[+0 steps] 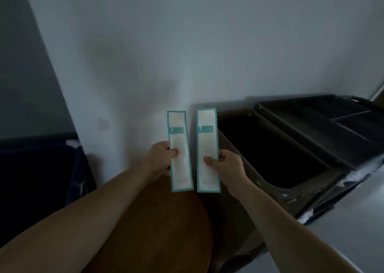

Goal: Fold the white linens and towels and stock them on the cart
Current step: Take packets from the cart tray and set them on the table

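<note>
Two narrow white paper cards with teal borders are held upright side by side in front of a pale wall. My left hand (162,157) pinches the left card (180,150) with its thumb on the front. The right card (207,150) is pinched the same way by my right hand (227,164). To the right stands the dark cart (311,148), with an open black bin and a compartmented top tray. No linens or towels are plainly visible; something white shows at the cart's lower right edge.
A round brown wooden table (158,231) lies below my hands. A dark blue bin or hamper (37,179) stands at the left, with a bit of white at its rim. The pale wall (187,44) fills the background. Light floor shows at the lower right.
</note>
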{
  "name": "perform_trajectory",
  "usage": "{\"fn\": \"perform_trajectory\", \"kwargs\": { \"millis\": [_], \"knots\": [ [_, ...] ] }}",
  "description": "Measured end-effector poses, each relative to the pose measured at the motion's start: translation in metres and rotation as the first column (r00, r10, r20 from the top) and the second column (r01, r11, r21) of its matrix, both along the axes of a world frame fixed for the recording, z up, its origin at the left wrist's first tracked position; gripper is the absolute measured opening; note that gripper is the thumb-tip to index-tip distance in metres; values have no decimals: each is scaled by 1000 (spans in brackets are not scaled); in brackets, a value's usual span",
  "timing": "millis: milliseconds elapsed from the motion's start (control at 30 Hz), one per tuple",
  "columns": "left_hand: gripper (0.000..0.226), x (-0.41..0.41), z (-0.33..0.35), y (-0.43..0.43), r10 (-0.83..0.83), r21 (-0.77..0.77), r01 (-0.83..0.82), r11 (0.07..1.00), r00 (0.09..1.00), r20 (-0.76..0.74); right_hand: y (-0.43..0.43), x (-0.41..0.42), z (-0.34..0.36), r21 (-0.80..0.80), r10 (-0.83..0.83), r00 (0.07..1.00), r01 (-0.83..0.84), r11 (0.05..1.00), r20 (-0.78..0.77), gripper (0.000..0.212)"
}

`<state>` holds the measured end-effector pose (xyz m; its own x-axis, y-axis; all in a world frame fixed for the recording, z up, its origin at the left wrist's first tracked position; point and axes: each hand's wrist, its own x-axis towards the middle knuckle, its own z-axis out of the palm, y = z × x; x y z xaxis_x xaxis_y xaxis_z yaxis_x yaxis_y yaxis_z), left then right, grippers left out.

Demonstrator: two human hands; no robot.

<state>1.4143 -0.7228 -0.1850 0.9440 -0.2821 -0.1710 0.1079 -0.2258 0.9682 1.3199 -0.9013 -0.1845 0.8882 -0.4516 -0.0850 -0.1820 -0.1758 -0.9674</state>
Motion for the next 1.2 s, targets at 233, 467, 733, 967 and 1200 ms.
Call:
{"fn": "perform_trajectory", "kwargs": {
  "millis": [233, 467, 733, 967, 1200],
  "knots": [
    [13, -44, 56, -124, -149, -72, 156, 985, 985, 92, -106, -75, 42, -60, -175, 979, 182, 981, 104, 7],
    [10, -132, 77, -269, -280, -130, 286, 949, 958, 62, -241, -174, 57, -63, -304, 943, 314, 947, 135, 10],
    [15, -211, 84, -419, -352, -136, 354, 925, 935, 43, -377, -267, 51, -37, -432, 893, 439, 898, 126, 10],
    [12, -226, 89, -536, -412, -154, 415, 897, 910, 53, -476, -292, 49, -7, -510, 848, 516, 856, 144, 12],
    [24, -205, 90, -672, -466, -176, 471, 865, 882, 68, -593, -282, 62, -64, -560, 816, 572, 818, 142, 17]
  ]
}}
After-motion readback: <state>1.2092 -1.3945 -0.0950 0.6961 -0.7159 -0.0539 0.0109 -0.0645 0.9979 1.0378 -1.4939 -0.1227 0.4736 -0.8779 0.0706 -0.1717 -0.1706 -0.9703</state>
